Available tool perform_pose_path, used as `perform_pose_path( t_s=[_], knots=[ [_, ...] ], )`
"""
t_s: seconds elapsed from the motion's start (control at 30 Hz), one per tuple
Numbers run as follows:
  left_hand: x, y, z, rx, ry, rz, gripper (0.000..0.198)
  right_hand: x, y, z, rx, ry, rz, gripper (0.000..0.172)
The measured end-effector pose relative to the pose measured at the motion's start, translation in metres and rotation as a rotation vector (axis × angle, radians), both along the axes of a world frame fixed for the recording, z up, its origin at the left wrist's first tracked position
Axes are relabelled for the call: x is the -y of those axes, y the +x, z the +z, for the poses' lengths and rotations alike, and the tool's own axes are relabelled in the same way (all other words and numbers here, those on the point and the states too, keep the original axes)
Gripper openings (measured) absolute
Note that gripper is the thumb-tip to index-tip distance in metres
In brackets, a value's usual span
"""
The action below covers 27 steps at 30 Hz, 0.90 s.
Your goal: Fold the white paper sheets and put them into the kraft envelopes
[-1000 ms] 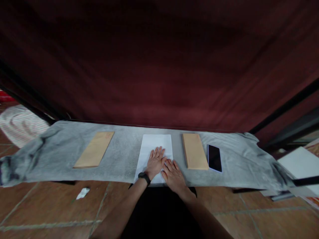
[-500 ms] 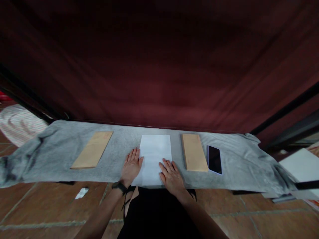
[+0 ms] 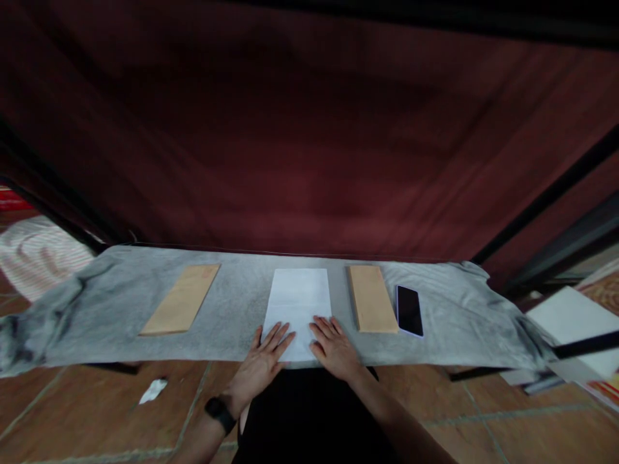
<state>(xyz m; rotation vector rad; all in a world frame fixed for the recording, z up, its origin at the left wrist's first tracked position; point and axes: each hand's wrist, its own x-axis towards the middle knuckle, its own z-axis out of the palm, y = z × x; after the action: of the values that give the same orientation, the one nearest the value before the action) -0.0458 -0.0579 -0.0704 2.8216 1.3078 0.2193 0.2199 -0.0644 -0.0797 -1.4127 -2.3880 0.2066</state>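
A white sheet of paper (image 3: 300,296) lies flat in front of me on a grey cloth (image 3: 242,290). My left hand (image 3: 264,357) rests on the sheet's near left part, fingers spread and pointing away from me. On the near right edge of the paper lies my right hand (image 3: 333,348), its fingers also stretched out. Neither hand grips anything. Right of the sheet is a stack of brown envelopes (image 3: 372,299), and beyond it a dark-screened phone (image 3: 409,311) with a purple edge. Further left lies another brown envelope or thin stack (image 3: 182,301).
The cloth covers a long, narrow surface with a dark red wall of fabric or panel (image 3: 309,193) behind it. A white board-like object (image 3: 575,316) stands at the far right. Striped cloth (image 3: 43,254) is at the far left. Crumpled white paper (image 3: 153,391) lies on the tiled floor.
My left hand has moved from the paper's left edge onto its near part, with the fingers now over the sheet. My right hand stays at the right edge. The camera view has shifted slightly.
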Motion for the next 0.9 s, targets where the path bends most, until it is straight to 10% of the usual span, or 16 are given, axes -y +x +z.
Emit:
perform_pose_path(
  t_s=[0.17, 0.9],
  knots=[
    [0.000, 0.004, 0.007, -0.005, -0.057, 0.038, 0.071, 0.015, 0.020, 0.009, 0.042, -0.066, 0.186, 0.063],
    [-0.003, 0.055, -0.007, 0.089, 0.047, -0.057, 0.060, 0.015, 0.022, 0.002, 0.033, 0.005, 0.044, 0.053]
  ],
)
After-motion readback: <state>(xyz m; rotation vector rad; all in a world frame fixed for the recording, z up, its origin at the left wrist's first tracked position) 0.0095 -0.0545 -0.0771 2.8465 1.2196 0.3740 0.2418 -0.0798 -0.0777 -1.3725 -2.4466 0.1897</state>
